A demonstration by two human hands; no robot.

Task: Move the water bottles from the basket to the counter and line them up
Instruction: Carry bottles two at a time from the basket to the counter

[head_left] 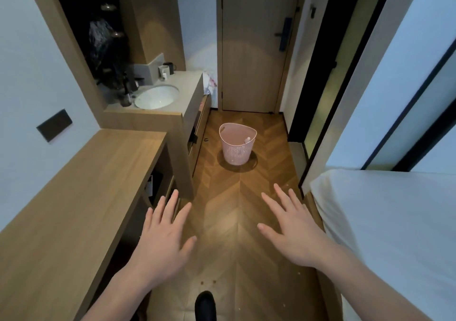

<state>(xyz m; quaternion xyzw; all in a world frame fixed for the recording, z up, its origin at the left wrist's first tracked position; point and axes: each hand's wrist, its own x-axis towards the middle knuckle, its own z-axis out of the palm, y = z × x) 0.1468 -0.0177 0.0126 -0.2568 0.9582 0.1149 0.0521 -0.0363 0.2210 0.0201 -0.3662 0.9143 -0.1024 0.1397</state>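
Note:
A pink slatted basket (236, 151) stands on the wooden floor in the hallway ahead. The cap of a water bottle (247, 139) pokes up at its right inner side; the rest of its contents are hidden. My left hand (164, 232) and my right hand (292, 227) are held out in front of me, palms down, fingers spread and straight, holding nothing. Both hands are well short of the basket. A long wooden counter (74, 197) runs along the left wall beside my left hand, and past it lies a grey sink counter (190, 86).
A white bed (385, 222) fills the right side. The sink counter carries a round basin (158, 96), mugs (165, 69) and dark bottles (127, 93). A closed wooden door (256, 49) ends the hallway. My dark shoe (205, 306) shows at the bottom.

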